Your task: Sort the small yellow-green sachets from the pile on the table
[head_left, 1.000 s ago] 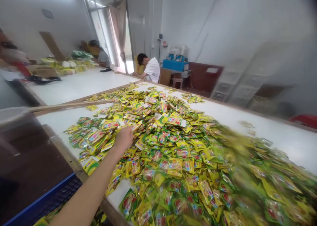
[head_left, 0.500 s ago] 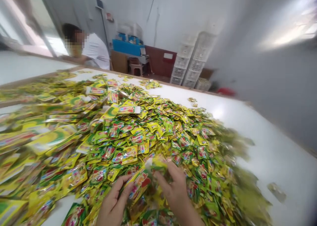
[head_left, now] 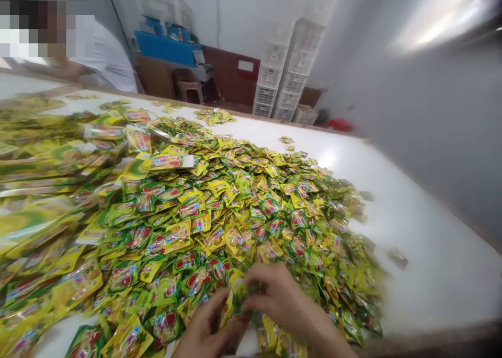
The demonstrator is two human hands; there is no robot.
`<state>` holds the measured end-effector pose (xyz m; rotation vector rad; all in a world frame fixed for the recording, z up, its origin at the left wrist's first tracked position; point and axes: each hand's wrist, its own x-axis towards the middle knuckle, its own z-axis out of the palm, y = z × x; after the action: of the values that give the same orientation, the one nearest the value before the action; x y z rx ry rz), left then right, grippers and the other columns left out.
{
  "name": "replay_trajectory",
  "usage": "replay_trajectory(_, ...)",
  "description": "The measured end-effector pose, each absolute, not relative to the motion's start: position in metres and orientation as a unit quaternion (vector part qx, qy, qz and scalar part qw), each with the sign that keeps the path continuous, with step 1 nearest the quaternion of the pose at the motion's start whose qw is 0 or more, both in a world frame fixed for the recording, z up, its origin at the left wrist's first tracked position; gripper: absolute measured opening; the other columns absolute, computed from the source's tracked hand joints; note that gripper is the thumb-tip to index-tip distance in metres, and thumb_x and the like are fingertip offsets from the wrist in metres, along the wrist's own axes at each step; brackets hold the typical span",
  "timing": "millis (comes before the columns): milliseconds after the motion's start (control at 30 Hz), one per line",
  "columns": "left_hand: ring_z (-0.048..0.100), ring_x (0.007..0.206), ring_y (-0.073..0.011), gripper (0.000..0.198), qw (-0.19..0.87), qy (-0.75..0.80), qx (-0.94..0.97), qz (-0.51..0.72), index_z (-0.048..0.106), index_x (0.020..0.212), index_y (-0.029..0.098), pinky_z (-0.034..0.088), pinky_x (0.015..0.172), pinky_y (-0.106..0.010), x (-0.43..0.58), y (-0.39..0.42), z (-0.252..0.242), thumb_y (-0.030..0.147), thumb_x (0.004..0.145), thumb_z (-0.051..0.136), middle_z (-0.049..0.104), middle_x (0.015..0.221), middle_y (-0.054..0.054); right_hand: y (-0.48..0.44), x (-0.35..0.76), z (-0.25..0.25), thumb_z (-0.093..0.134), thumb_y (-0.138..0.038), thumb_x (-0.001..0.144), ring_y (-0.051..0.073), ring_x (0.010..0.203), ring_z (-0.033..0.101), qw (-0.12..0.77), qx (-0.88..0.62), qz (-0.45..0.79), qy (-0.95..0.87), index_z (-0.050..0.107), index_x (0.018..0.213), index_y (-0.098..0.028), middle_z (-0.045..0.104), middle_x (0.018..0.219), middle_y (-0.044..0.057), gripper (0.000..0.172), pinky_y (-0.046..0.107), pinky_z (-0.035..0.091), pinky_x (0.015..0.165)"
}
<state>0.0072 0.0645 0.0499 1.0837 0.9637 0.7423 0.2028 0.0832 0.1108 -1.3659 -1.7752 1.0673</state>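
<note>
At the bottom centre, my left hand (head_left: 207,324) is wrapped round a small yellow carton (head_left: 234,294), held tilted with a pale end flap toward my other hand. My fingers hide most of it. My right hand (head_left: 276,292) meets the carton's end from the right, thumb and fingers pinched on a green sachet (head_left: 251,291); how far the sachet is inside the carton I cannot tell. Beneath and around both hands spreads a large heap of yellow and green sachets (head_left: 235,238) with red fruit prints.
Many yellow cartons (head_left: 39,219) lie at the left, one carton (head_left: 172,162) on the heap. The white table (head_left: 427,258) has a raised edge. A person in a white top (head_left: 110,60) sits across it. Stacked white crates (head_left: 288,83) and a blue-topped desk (head_left: 167,49) stand behind.
My view has turned right and down, and the co-worker now sits farther left in it. The carton's printed face is now mostly covered, with my right hand closer over its end.
</note>
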Motion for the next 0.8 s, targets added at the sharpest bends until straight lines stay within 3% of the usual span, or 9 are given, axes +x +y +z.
replay_trajectory(167,0.060,0.116,-0.0289,0.040,0.709,0.425,0.421,0.372,0.072,0.110,0.029,0.048,0.098,-0.036,0.020,0.055,0.040,0.034,0.071,0.079,0.072,0.118,-0.003,0.073,0.189,0.078,0.084,-0.019,0.069,0.022,0.094,0.055,0.354,-0.501,0.308,-0.728,0.075,0.083,-0.024,0.064,0.095,0.003,0.018,0.031,0.043,0.082)
replay_trajectory(267,0.063,0.108,-0.0287,0.040,0.699,0.446,0.414,0.375,0.073,0.108,0.027,0.051,0.091,-0.034,0.019,0.048,0.033,0.035,0.069,0.080,0.073,0.113,-0.003,0.068,0.187,0.066,0.087,-0.023,0.066,0.022,0.098,0.053,0.349,-0.501,0.315,-0.727,0.074,0.081,-0.023,0.062,0.097,0.003,0.020,0.033,0.042,0.086)
replay_trajectory(433,0.065,0.103,-0.0275,0.040,0.684,0.452,0.421,0.389,0.073,0.107,0.027,0.051,0.090,-0.033,0.017,0.044,0.032,0.034,0.069,0.080,0.074,0.109,-0.003,0.063,0.195,0.084,0.077,-0.013,0.077,0.020,0.098,0.056,0.306,-0.483,0.369,-0.732,0.071,0.098,-0.025,0.065,0.099,0.002,0.024,0.031,0.044,0.085)
replay_trajectory(533,0.064,0.106,-0.0284,0.039,0.687,0.442,0.449,0.363,0.073,0.108,0.027,0.051,0.091,-0.034,0.015,0.046,0.033,0.033,0.070,0.079,0.074,0.111,-0.003,0.067,0.199,0.100,0.069,-0.012,0.084,0.020,0.095,0.056,0.307,-0.481,0.353,-0.741,0.071,0.087,-0.022,0.065,0.094,0.003,0.011,0.032,0.044,0.085)
replay_trajectory(633,0.062,0.111,-0.0285,0.036,0.672,0.450,0.472,0.350,0.073,0.106,0.027,0.048,0.096,-0.035,0.013,0.048,0.032,0.031,0.071,0.078,0.073,0.113,-0.003,0.071,0.199,0.104,0.067,-0.010,0.084,0.020,0.095,0.053,0.288,-0.476,0.312,-0.770,0.069,0.070,-0.020,0.065,0.093,0.003,0.017,0.034,0.042,0.089)
replay_trajectory(800,0.065,0.099,-0.0272,0.030,0.670,0.443,0.488,0.341,0.074,0.100,0.022,0.051,0.087,-0.033,0.014,0.046,0.028,0.030,0.072,0.077,0.075,0.099,-0.003,0.067,0.192,0.092,0.065,-0.026,0.090,0.021,0.108,0.046,0.192,-0.477,0.284,-0.809,0.074,0.080,-0.023,0.063,0.107,0.002,0.013,0.034,0.038,0.094)
